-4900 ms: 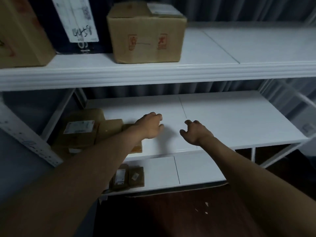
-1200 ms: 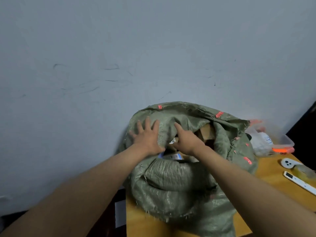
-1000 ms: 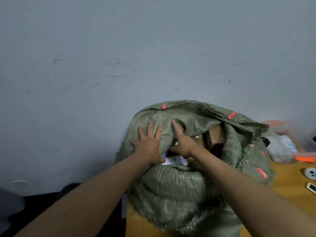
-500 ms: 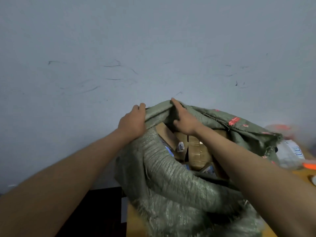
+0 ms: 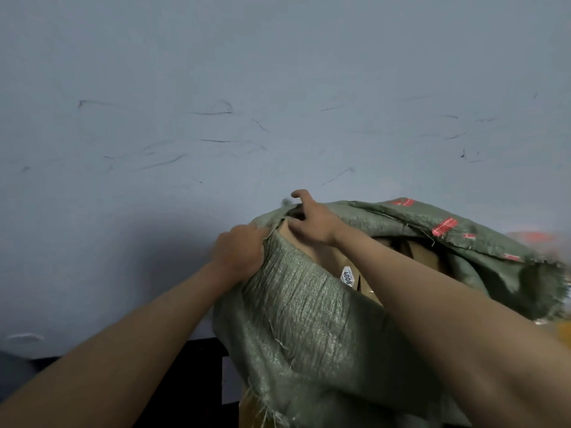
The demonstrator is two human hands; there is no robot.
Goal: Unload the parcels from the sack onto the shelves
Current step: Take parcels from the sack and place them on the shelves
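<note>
A green woven sack (image 5: 312, 322) with red printed marks stands in front of me, its mouth pulled open. My left hand (image 5: 239, 253) grips the near left rim of the sack in a fist. My right hand (image 5: 312, 222) hooks its fingers over the far rim at the top, its thumb lying against a brown cardboard parcel (image 5: 329, 262) inside. That parcel carries a small white number sticker (image 5: 347, 275). More cardboard parcels (image 5: 420, 253) lie deeper in the sack, partly hidden by my right forearm.
A pale grey scuffed wall (image 5: 247, 103) rises right behind the sack. A sliver of yellow tabletop (image 5: 564, 330) shows at the right edge. Dark floor (image 5: 191, 381) lies below on the left. The shelves are out of view.
Since a second ago both hands have gone from lying flat on the sack to gripping its rim and pulling it up and open, baring the parcels. My view has shifted left.
</note>
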